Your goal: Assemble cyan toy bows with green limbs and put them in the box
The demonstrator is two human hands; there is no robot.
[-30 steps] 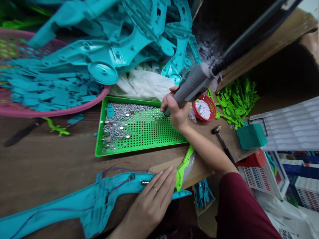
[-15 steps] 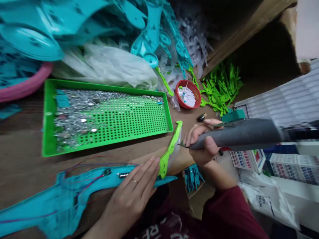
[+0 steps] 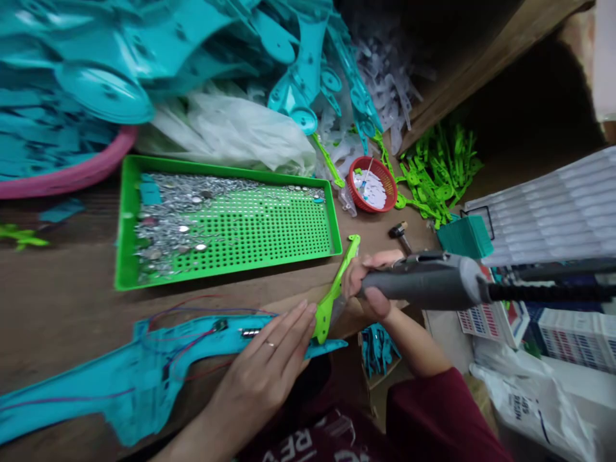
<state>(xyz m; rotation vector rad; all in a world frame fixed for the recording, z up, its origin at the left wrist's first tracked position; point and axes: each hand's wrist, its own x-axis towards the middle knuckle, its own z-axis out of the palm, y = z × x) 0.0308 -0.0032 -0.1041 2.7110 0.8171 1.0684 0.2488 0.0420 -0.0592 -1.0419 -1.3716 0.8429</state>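
Head view looks down on a brown desk point(image 3: 72, 314); the left hand point(image 3: 269, 366) lies flat, fingers spread and straight, pressing on the near end of a long teal plastic shell point(image 3: 144, 372) that stretches along the desk's near edge, with red and blue wires point(image 3: 192, 308) running over it and a small metal part point(image 3: 250, 332) just beside the fingertips; a ring shows on one finger; the right hand point(image 3: 373, 289) is wrapped tight around the grey barrel of an electric screwdriver point(image 3: 423, 285), which lies nearly level, its tip pointing left toward a lime-green plastic piece point(image 3: 337, 289) that stands at a slant between the two hands, its lower end touching the teal shell; a dark cord leaves the tool to the right; beyond the hands sits a green perforated tray point(image 3: 226, 256) holding a heap of silver screws point(image 3: 163, 218) at its left side; a small red basket point(image 3: 373, 186) stands near the tray's far right corner; a pink tub point(image 3: 72, 176) of teal pieces sits at the far left, and loose green parts point(image 3: 437, 173) lie at the far right.
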